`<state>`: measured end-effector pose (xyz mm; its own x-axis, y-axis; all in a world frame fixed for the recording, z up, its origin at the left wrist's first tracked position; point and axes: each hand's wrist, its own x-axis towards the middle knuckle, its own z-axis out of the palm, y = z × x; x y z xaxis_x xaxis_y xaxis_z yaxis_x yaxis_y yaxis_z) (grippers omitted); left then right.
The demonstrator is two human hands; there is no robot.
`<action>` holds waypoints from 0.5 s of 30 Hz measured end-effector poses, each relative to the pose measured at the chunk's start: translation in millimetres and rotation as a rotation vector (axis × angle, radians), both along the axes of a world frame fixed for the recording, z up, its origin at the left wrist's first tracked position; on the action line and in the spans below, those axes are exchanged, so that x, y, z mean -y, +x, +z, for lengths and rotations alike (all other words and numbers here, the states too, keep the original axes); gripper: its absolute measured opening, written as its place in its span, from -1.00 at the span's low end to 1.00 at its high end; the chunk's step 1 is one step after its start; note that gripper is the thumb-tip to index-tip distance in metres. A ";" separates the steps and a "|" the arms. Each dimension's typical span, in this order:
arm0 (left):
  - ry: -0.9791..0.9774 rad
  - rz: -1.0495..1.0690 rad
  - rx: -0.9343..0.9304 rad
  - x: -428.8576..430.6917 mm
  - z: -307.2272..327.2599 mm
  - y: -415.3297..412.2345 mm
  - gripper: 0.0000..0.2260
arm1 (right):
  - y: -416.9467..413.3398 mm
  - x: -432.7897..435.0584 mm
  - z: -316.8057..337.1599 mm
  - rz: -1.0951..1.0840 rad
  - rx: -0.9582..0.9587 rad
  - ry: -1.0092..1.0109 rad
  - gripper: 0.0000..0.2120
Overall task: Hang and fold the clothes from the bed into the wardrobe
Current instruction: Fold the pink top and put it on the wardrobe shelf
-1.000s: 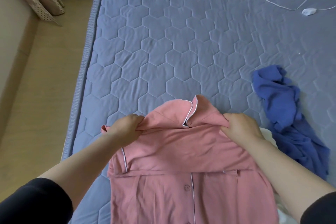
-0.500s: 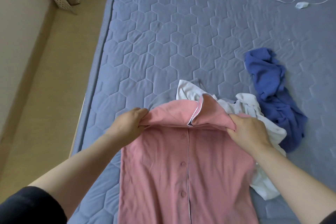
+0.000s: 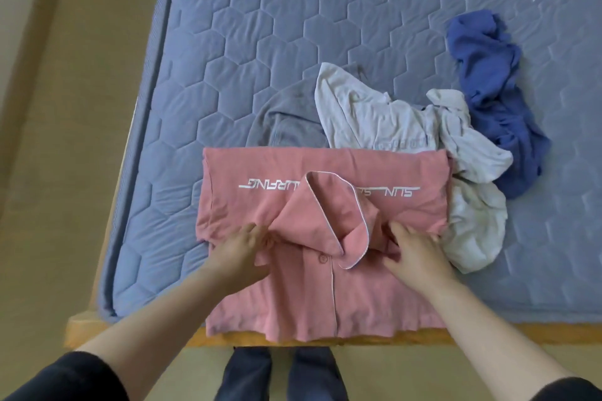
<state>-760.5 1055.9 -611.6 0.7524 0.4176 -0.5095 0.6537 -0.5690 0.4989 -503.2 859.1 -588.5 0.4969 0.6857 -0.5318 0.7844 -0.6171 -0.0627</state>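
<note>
The pink shirt lies folded at the bed's near edge, its collar between both hands. The right hand presses flat with straight fingers. The left hand has its fingertips at a fold, and I cannot tell if they grip.

- The collared shirt is laid on the mattress at its near edge, its hem overlapping the bed frame.
- A crumpled garment is lodged behind and right of the shirt, partly under it.
- A flat garment is spread just behind the shirt.
- A bunched garment is set farther right of the shirt, beyond the crumpled garment.
</note>
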 end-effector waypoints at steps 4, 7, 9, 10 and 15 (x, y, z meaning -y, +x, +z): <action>-0.049 0.187 0.127 4.4 1.2 9.8 -0.42 | -2.5 -1.1 -1.9 -0.031 -0.109 0.123 -0.47; -0.095 0.238 0.159 3.6 4.1 23.9 -0.41 | -5.5 -2.7 -4.5 -0.055 -0.115 0.191 -0.61; -0.106 0.280 0.148 2.6 5.7 32.5 -0.45 | -6.4 -2.8 -6.4 -0.092 -0.127 0.258 -0.73; -0.097 0.283 0.141 2.3 6.3 36.2 -0.50 | -6.7 -2.1 -7.6 -0.098 -0.131 0.284 -0.76; -0.020 0.126 0.151 12.2 10.9 43.2 -0.81 | -6.2 8.0 -5.9 -0.047 -0.098 0.396 -0.75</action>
<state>-717.3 1043.8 -600.7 0.7635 0.5043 -0.4035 0.6357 -0.4767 0.6071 -509.3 851.2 -594.4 0.4922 0.8249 -0.2780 0.7347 -0.5650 -0.3756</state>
